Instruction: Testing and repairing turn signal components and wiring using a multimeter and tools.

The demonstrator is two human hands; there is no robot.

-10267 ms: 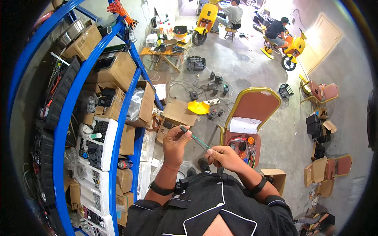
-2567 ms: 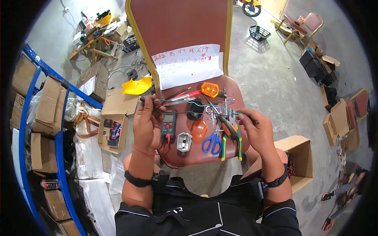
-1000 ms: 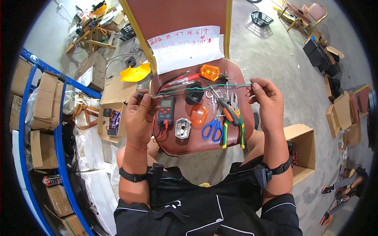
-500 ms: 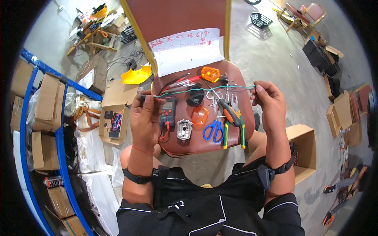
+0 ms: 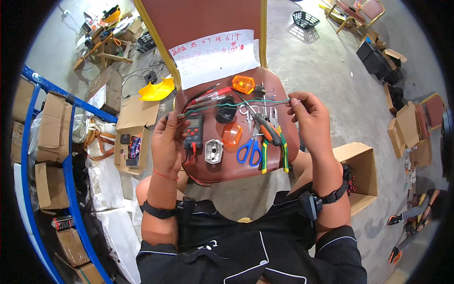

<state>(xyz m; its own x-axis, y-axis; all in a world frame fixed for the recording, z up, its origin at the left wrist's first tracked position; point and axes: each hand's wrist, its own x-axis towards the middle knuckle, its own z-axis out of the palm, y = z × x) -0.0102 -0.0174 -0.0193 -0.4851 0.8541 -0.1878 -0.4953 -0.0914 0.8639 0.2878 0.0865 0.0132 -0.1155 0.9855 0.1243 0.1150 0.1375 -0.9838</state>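
While the blue shelf stands well off to the left of my left hand, the red-brown chair with its gold frame faces me, its seat lying below and between my two hands. To the right of my right hand and nearer my body, a cardboard box sits open on the floor. Ahead of both hands, a white sheet of paper with red handwriting leans against the backrest. My left hand has its thumb and fingers pinched together on one end of the green wire, and my right hand grips the other end between thumb and forefinger. Left of my right hand and closer to me, pliers with green and yellow handles lie beside an orange-and-black screwdriver and blue scissors. Just right of my left hand is the multimeter. Farther right of that hand come a black housing, an amber lamp, an orange lens and a silvery housing. Thinnest of all, the green wire stretches between my hands above the seat, slightly wavy.
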